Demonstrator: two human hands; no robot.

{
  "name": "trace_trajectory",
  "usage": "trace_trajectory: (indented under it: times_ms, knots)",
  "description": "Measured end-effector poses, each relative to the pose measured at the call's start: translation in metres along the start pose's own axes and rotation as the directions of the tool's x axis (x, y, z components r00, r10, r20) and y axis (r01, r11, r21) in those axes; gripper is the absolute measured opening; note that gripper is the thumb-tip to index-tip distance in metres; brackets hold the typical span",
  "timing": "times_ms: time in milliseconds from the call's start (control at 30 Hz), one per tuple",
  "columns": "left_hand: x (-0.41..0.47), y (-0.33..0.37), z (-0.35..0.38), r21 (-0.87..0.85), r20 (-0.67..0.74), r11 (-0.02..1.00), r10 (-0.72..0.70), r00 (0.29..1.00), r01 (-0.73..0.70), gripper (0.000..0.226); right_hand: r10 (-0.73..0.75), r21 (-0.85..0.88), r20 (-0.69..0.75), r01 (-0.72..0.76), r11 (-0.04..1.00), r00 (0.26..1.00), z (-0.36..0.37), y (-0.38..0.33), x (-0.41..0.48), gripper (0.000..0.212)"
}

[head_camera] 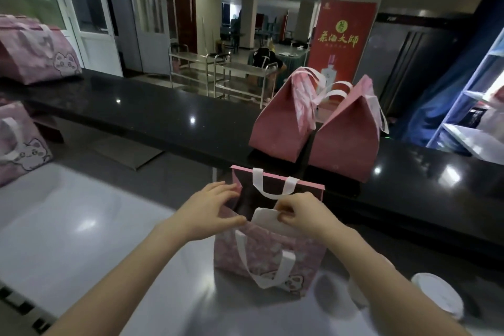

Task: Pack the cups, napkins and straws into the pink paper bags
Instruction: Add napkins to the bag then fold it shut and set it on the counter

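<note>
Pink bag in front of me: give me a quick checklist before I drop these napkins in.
1. Mouth open: ok, the left hand spreads the pink bag at its rim.
2. Napkins held: ok, the right hand pinches the napkins right at the opening.
3. Bag upright on the table: ok.
4. Far handle clear of the mouth: not ok, it droops inside.
5. Room inside: cannot tell, the interior is dark.
6. Cup for later: ok, a white cup stands on the table at the right.
</note>
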State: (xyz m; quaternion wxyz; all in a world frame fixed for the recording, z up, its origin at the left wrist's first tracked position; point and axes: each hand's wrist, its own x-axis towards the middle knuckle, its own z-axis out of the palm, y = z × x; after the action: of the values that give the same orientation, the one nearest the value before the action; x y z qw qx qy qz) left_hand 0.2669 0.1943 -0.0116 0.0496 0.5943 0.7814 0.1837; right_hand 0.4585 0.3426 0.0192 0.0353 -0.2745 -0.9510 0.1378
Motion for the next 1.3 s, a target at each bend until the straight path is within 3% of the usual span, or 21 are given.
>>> trace_trajectory:
  times_ms: [233, 400, 500, 633, 700, 767, 900, 1000, 1167, 1300]
  knots:
    - [0.003, -0.006, 0.015, -0.033, -0.081, 0.998, 0.054, 0.995, -0.057, 0.06, 0.013, -0.1, -0.05, -0.018, 0.995, 0.999, 0.008, 0.01, 0.014, 0.043]
    - [0.014, -0.004, 0.022, 0.032, -0.251, 0.996, 0.093, 0.963, -0.087, 0.043, -0.172, -0.131, -0.267, 0.141, 0.981, 0.948, 0.011, 0.029, 0.014, 0.058]
    - [0.03, -0.002, 0.023, 0.106, -0.328, 0.992, 0.105, 0.939, -0.074, 0.034, -0.18, -0.237, -0.335, 0.102, 0.966, 0.925, 0.008, 0.043, 0.02, 0.061]
    - [0.051, -0.002, 0.024, 0.092, -0.352, 0.995, 0.077, 0.933, -0.047, 0.054, -0.005, -0.226, -0.155, -0.03, 0.974, 0.988, -0.001, 0.056, 0.028, 0.086]
    - [0.061, -0.007, 0.022, 0.081, -0.28, 0.996, 0.067, 0.958, -0.046, 0.071, 0.044, -0.171, -0.045, -0.051, 0.984, 0.998, -0.007, 0.058, 0.029, 0.11]
    - [0.072, -0.012, 0.017, 0.076, -0.164, 0.995, 0.081, 0.983, -0.069, 0.082, 0.072, -0.103, 0.055, -0.066, 0.992, 0.996, -0.013, 0.057, 0.029, 0.118]
    - [0.093, -0.023, 0.01, 0.017, 0.004, 0.988, 0.151, 0.988, -0.151, 0.079, 0.118, -0.117, 0.217, -0.094, 0.989, 0.969, -0.025, 0.049, 0.026, 0.113]
    - [0.102, -0.032, 0.014, 0.027, -0.004, 0.966, 0.257, 0.966, -0.257, 0.057, 0.153, -0.145, 0.205, -0.124, 0.982, 0.967, -0.023, 0.044, 0.023, 0.103]
    - [0.104, -0.047, 0.019, -0.046, -0.088, 0.926, 0.371, 0.925, -0.375, 0.033, 0.208, -0.131, -0.088, -0.218, 0.967, 0.974, -0.002, 0.039, 0.021, 0.05]
    - [0.099, -0.052, 0.024, -0.108, -0.104, 0.897, 0.418, 0.902, -0.428, 0.028, 0.194, -0.133, -0.375, -0.259, 0.957, 0.907, 0.028, 0.032, 0.01, 0.034]
